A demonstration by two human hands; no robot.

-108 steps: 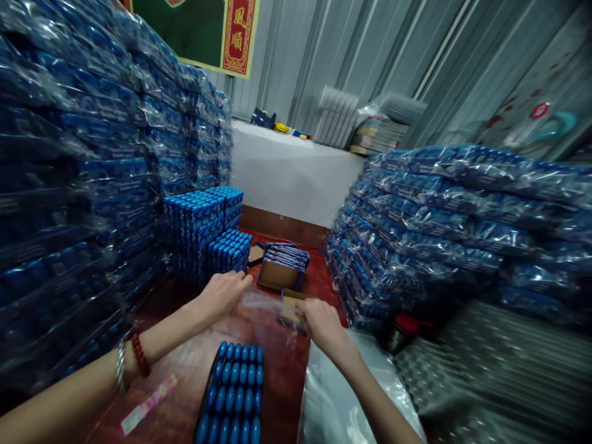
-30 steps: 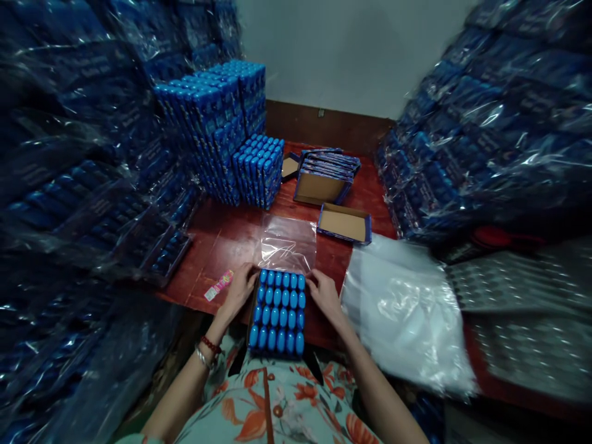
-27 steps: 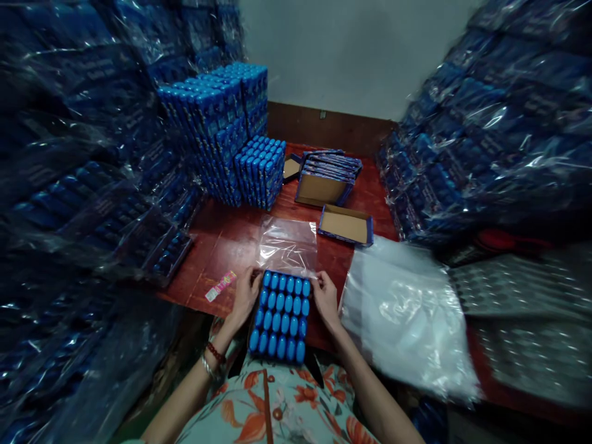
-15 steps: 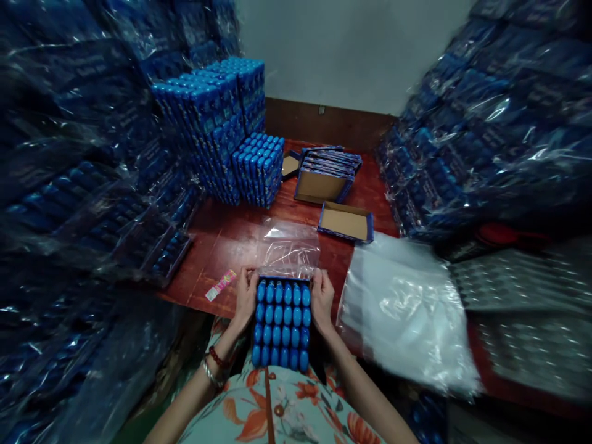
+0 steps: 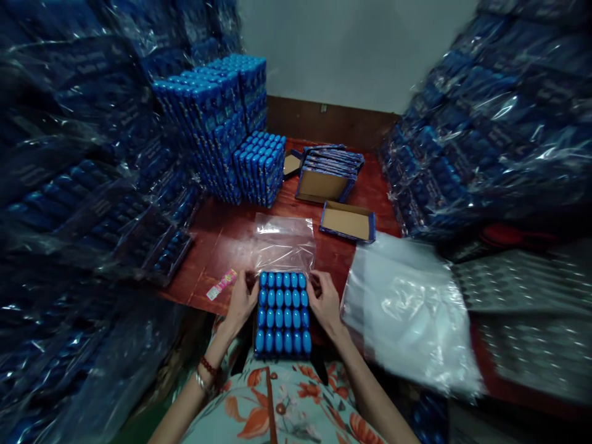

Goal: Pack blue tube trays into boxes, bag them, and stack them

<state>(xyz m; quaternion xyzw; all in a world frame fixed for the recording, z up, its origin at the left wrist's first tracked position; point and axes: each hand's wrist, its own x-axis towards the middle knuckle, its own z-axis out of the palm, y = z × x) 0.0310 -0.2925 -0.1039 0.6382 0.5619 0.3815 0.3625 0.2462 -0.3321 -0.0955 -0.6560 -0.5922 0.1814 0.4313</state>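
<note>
A tray of glossy blue egg-shaped pieces (image 5: 282, 317) in rows lies at the table's front edge, close to my body. From its far edge a clear plastic bag (image 5: 284, 240) stretches flat over the table; how far it wraps the tray is hard to make out. My left hand (image 5: 241, 296) is at the tray's far left corner, its fingers pinched on the bag's edge. At the far right corner, my right hand (image 5: 324, 299) pinches the other side of the bag with bent fingers.
Empty blue cartons (image 5: 348, 221) lie behind the bag, with more stacked cartons (image 5: 326, 179) beyond. Blue-topped packs (image 5: 208, 117) stand at the back left. Clear bags (image 5: 411, 308) lie at right. A pink strip (image 5: 222, 285) rests on the left. Wrapped stacks (image 5: 485, 123) rise on both sides.
The tray has tipped flatter, its near edge shifting away from my body. The bag beyond it lies smoother and slightly further left. My fingers have moved from the tray's sides to the bag's edges.
</note>
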